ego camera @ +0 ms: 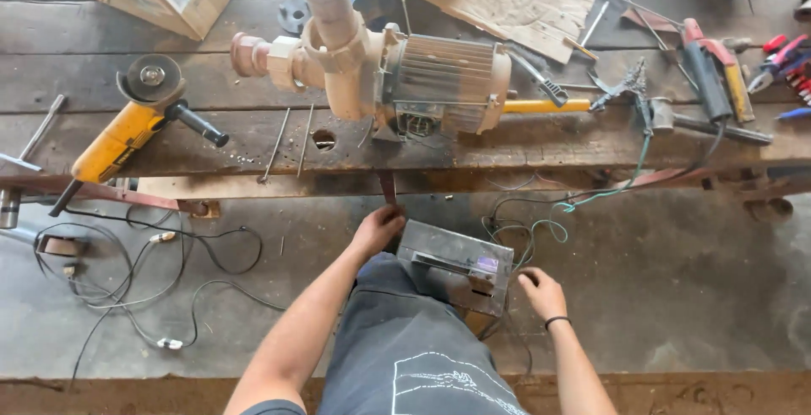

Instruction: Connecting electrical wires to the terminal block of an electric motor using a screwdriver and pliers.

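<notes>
Our left hand (378, 229) grips top-left corner of grey rectangular sheet-metal box (456, 267), fingers curled on its edge. Our right hand (541, 291) rests at box's right side, fingers loosely bent, touching. Box sits on concrete floor (676, 280), just below worn wooden plank table (524, 140). Beige electric motor pump (405, 77) lies on table above box; yellow angle grinder (127, 123) far left of box.

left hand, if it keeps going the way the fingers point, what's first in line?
Likely the narrow rusty metal strip hanging below the edge of the wooden workbench. The left hand points up the picture, its fingertips at or near the strip's lower end. From this top-down view, actual contact cannot be told.
</notes>
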